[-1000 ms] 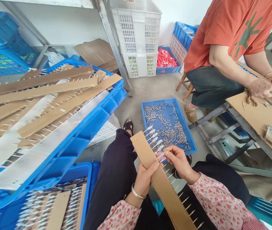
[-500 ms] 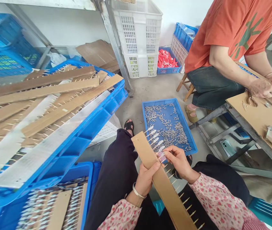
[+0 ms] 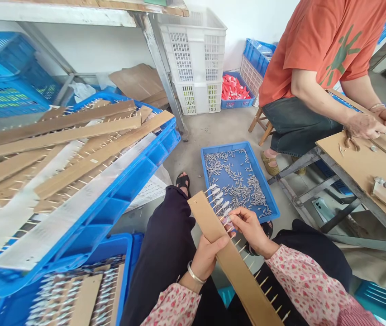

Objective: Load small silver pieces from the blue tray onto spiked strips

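far left, blue crates (image 3: 9, 95). next, big bin (image 3: 136, 179) piled with cardboard strips (image 3: 104, 154). below it, lower bin (image 3: 128, 262) with filled strips (image 3: 86, 296), pale tips in rows. back middle, white crates (image 3: 197, 63). your left hand (image 3: 208, 256) is clamped on the held strip (image 3: 238, 274), thumb on top; it slants between your knees, far end up near the tray. sticks (image 3: 263, 281) poke from its right edge: the far few carry white bits (image 3: 217, 199), the near ones bare. your right hand (image 3: 250, 228) has thumb and forefinger pinched together on a white bit at a stick, just beside your left. ahead on the floor (image 3: 209, 129), blue tray (image 3: 264, 181) with scattered grey bits (image 3: 250, 192); farther back, red pieces (image 3: 233, 88) in a basket. right, co-worker (image 3: 325, 54) sits on a stool (image 3: 262, 124), both hands over the table (image 3: 359, 167); pliers (image 3: 351, 141) lie near them.
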`<state>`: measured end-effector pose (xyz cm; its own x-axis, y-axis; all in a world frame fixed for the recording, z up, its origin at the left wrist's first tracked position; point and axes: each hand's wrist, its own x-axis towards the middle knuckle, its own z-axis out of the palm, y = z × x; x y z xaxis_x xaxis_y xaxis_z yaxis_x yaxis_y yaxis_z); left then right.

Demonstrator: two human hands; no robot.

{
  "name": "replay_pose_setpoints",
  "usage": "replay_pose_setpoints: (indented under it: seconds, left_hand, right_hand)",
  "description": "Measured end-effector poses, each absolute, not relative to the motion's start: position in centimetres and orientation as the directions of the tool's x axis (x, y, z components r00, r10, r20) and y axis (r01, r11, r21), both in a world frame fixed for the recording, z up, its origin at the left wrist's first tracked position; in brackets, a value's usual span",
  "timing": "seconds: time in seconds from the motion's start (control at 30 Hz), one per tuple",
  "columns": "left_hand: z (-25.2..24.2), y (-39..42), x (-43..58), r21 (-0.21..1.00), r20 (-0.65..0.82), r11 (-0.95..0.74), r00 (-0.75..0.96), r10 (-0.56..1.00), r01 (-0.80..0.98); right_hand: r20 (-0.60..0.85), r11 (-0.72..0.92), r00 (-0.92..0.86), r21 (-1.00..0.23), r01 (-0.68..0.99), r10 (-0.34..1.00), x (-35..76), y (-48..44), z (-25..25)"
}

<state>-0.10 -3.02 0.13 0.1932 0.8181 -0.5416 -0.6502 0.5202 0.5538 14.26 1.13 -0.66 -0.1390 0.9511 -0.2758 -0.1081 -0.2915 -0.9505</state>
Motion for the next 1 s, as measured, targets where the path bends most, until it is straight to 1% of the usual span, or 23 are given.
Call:
replay_pose_setpoints:
  seconds: [0.1,0.27,0.4,0.5,0.6,0.7,0.83,1.0]
  left_hand:
    - [0.1,-3.2,-0.2,0.542,-0.531,0.555,0.254,0.808,-0.631]
    - [0.1,-3.0,-0.4,0.544,-0.579,0.54,0.178,0.796,-0.642]
    - [0.0,-2.8,-0.5,0.535,-0.612,0.541,0.144,0.778,-0.649]
    - [-0.3,-2.7,-0.5,0.542,-0.615,0.536,0.129,0.778,-0.648]
    - [-0.6,-2.7,-0.5,0.56,-0.621,0.517,0.085,0.779,-0.648]
    - [-0.9,-2.6,-0.6,0.559,-0.626,0.522,0.085,0.775,-0.644]
    - [-0.9,-2.5,-0.6,0.558,-0.628,0.524,0.085,0.774,-0.643]
    - [-0.9,-2.4,-0.5,0.574,-0.623,0.522,0.078,0.779,-0.631]
  right_hand:
    - [-0.303,-0.322,-0.146,-0.937,-0.135,0.942,14.8,1.5,-0.8]
    - [-0.41,-0.419,-0.095,-0.86,-0.29,0.907,16.3,2.5,-1.3]
    - [-0.461,-0.486,-0.156,-0.802,-0.347,0.873,17.2,2.8,-1.2]
    - [-0.49,-0.528,-0.198,-0.776,-0.344,0.849,17.3,2.7,-1.1]
    - [-0.48,-0.527,-0.219,-0.785,-0.326,0.85,17.1,2.7,-1.1]
    - [-0.48,-0.52,-0.201,-0.785,-0.337,0.854,16.9,2.7,-1.2]
    - [-0.523,-0.553,-0.185,-0.754,-0.354,0.832,16.7,2.5,-1.2]
    - [-0.5,-0.519,-0.143,-0.8,-0.302,0.854,16.6,2.5,-0.7]
